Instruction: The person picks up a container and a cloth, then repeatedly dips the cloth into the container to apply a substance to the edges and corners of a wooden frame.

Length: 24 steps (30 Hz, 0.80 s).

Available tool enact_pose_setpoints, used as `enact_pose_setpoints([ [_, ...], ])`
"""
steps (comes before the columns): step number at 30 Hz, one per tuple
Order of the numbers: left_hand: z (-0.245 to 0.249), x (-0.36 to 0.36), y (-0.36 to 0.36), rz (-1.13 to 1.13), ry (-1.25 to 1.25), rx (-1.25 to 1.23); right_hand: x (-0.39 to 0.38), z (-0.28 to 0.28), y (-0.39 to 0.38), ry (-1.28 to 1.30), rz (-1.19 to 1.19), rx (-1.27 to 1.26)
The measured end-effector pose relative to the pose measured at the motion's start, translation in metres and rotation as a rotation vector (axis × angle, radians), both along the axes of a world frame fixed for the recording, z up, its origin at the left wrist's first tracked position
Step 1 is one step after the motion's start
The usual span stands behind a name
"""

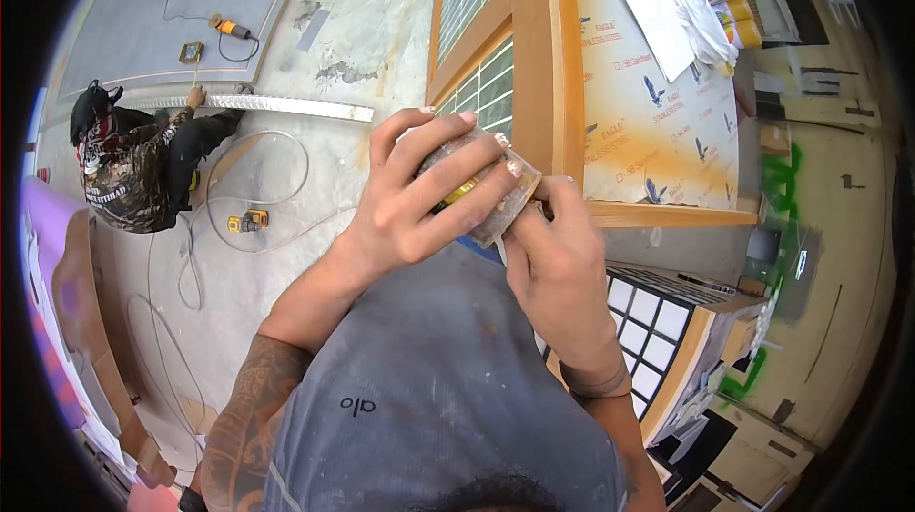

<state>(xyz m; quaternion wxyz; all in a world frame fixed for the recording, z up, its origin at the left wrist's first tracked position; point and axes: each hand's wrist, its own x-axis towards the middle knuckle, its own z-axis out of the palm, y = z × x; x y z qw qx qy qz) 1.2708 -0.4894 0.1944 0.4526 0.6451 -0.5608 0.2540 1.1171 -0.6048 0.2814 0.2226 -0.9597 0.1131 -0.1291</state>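
Left hand [419, 199] grips a small clear block [500, 212]; right hand [558, 269] pinches its lower edge. The grey shirt [429, 359] reads "alo", the sheet [648, 73] behind "EAGLE".

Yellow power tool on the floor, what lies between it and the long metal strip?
A loop of cable on bare concrete, shown in the head view.

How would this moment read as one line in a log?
left hand: grips dusty roll | right hand: pinches its edge | behind: wooden frame | floor: another person, yellow drill
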Motion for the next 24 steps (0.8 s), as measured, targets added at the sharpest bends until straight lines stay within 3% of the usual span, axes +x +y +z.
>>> enact_pose_setpoints([
  [5,-0.011,0.002,-0.003,-0.008,0.105,-0.09,-0.002,0.001,0.0,-0.057,-0.021,0.123],
  [9,-0.012,-0.005,-0.006,-0.054,0.365,-0.193,-0.008,0.002,-0.002,-0.136,-0.058,0.238],
  [15,-0.019,-0.003,0.0,-0.026,0.224,-0.06,-0.015,-0.002,0.0,-0.207,-0.055,0.161],
  [24,-0.019,-0.01,-0.003,-0.021,0.358,-0.123,-0.018,-0.012,-0.001,-0.186,-0.089,0.283],
])
